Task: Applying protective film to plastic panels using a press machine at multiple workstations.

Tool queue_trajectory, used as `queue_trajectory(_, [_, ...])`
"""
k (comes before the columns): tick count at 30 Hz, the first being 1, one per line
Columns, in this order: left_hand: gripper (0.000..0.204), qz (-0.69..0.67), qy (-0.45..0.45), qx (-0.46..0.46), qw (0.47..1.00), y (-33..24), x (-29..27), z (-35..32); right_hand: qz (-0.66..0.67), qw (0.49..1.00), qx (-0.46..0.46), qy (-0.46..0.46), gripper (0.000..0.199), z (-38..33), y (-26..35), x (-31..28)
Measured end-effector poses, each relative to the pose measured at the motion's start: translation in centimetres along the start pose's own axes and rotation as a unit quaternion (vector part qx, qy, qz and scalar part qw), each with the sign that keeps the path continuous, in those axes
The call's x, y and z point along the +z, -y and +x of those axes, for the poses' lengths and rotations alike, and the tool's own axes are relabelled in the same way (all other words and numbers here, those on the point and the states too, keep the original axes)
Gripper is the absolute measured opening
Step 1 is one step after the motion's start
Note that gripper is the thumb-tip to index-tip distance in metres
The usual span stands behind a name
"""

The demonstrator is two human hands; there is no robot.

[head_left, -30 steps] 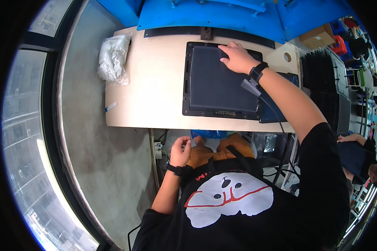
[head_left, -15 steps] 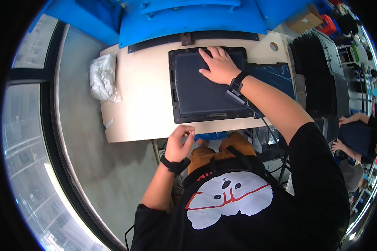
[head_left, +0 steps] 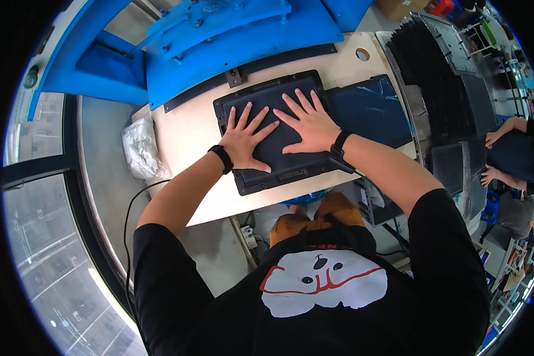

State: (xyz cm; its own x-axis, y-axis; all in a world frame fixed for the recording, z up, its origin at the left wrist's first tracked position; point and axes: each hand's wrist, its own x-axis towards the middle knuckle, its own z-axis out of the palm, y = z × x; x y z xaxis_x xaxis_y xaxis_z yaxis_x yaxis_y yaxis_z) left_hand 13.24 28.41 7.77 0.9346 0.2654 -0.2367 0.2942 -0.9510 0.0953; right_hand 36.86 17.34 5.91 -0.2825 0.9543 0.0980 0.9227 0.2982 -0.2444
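Both of my hands lie flat on a dark rectangular panel set in a black frame with small holes along its rim. My left hand has its fingers spread over the panel's left half. Over the right half, my right hand also rests with fingers apart and holds nothing. A dark sheet with shiny film lies just right of the frame, partly tucked beside it. The wooden worktop carries all of these.
A blue machine with bolts stands behind the frame. A crumpled clear plastic bag sits at the worktop's left edge. To the right are a stack of black sheets and a cardboard box. Another person's hands show at far right.
My left hand has come up from the worktop's near edge onto the panel and spread its fingers. The right hand has spread its fingers on the panel. The view has turned slightly.
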Motion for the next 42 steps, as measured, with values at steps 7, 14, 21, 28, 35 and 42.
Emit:
queue_trajectory(7, [0.116, -0.009, 0.025, -0.006, 1.000, 0.4, 0.4, 0.5, -0.005, 1.000, -0.002, 0.025, 0.099, 0.6, -0.1, 0.7])
queue_trajectory(14, [0.113, -0.054, 0.051, -0.002, 0.997, 0.6, 0.3, 0.7, 0.030, 0.997, 0.017, 0.062, 0.099, 0.6, 0.0, 0.1])
queue_trajectory(21, [0.110, -0.077, 0.059, -0.002, 0.995, 0.9, 0.5, 0.9, 0.038, 0.997, 0.012, 0.070, 0.099, 0.8, -0.5, 0.3])
queue_trajectory(28, [0.116, -0.083, 0.033, 0.001, 0.996, 1.1, 1.0, 0.7, 0.048, 0.998, 0.016, 0.048, 0.098, 1.0, -0.3, 0.6])
queue_trajectory(35, [0.113, -0.067, 0.022, -0.005, 0.998, 0.9, 0.9, 1.0, 0.012, 0.998, 0.014, 0.055, 0.097, 0.8, -0.5, 0.9])
queue_trajectory(42, [0.116, -0.063, 0.076, -0.039, 0.994, 0.2, 0.4, 1.3, 0.038, 0.998, -0.003, 0.040, 0.093, 0.6, -0.8, 1.4])
